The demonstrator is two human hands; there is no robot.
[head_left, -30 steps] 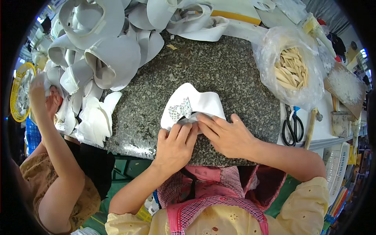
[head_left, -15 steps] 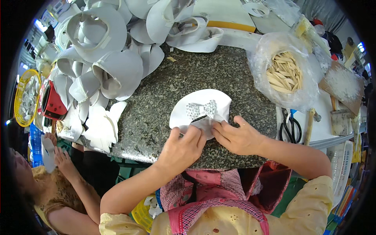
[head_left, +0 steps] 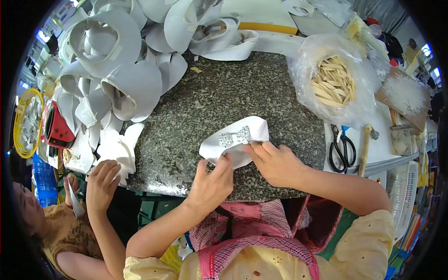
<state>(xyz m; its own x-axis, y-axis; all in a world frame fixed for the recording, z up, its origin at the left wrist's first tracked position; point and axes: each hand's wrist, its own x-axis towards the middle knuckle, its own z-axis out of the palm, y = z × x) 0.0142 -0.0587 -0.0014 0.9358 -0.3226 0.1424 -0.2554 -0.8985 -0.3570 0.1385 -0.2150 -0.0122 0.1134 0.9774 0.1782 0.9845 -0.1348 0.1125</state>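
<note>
A white curved shoe upper (head_left: 212, 149) with a sparkling silver bow (head_left: 235, 136) is held just over the speckled stone slab (head_left: 242, 88), near its front edge. My left hand (head_left: 213, 183) has thumb and fingers closed on the upper's near left edge. My right hand (head_left: 277, 163) pinches the right side, close by the bow, and its fingers cover part of that edge. The piece is tilted, with its outer rim toward the far side.
White uppers (head_left: 135, 88) are heaped at far left, and flat white pieces (head_left: 116, 151) lie nearer. On the right are a plastic bag (head_left: 303, 79) of pale wedge-shaped strips (head_left: 333, 84), black scissors (head_left: 343, 149) and a hammer (head_left: 366, 149). At left, a co-worker's hand (head_left: 103, 179) reaches toward the flat pieces.
The upper has turned and tilted, its folded near part opened out. My left hand has moved slightly left and down. The co-worker's hand has reached forward toward the flat white pieces.
</note>
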